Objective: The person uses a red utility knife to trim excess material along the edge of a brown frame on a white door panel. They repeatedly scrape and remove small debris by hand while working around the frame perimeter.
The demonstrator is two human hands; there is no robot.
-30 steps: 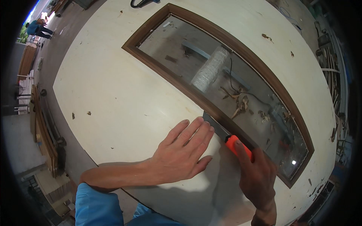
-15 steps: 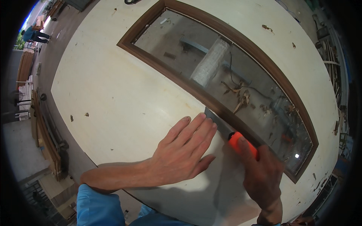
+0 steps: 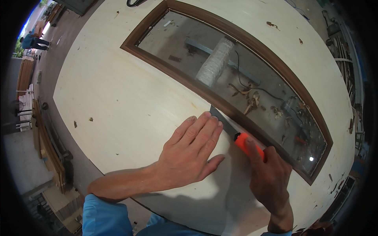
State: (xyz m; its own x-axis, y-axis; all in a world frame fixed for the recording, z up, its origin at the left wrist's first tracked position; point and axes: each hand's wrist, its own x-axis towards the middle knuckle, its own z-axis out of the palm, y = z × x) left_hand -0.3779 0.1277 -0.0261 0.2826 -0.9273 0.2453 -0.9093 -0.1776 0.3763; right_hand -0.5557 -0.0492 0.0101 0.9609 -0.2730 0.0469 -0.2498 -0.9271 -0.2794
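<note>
My left hand (image 3: 191, 151) lies flat, fingers spread, on a pale wooden door panel (image 3: 130, 98). Its fingertips rest beside the metal blade of a scraper (image 3: 222, 122). My right hand (image 3: 269, 177) grips the scraper's orange handle (image 3: 248, 144). The blade lies against the panel right at the lower edge of the dark brown frame (image 3: 197, 88) around a long glass window (image 3: 244, 82) set in the door.
Through the glass I see a white roll (image 3: 215, 63), cables and wood scraps on the floor below. Small chips dot the panel. Stacked planks (image 3: 47, 145) stand at the left, and a person (image 3: 33, 41) is far off at the upper left.
The view has shifted slightly. Both hands stay in much the same place, with the scraper blade still at the frame's lower edge.
</note>
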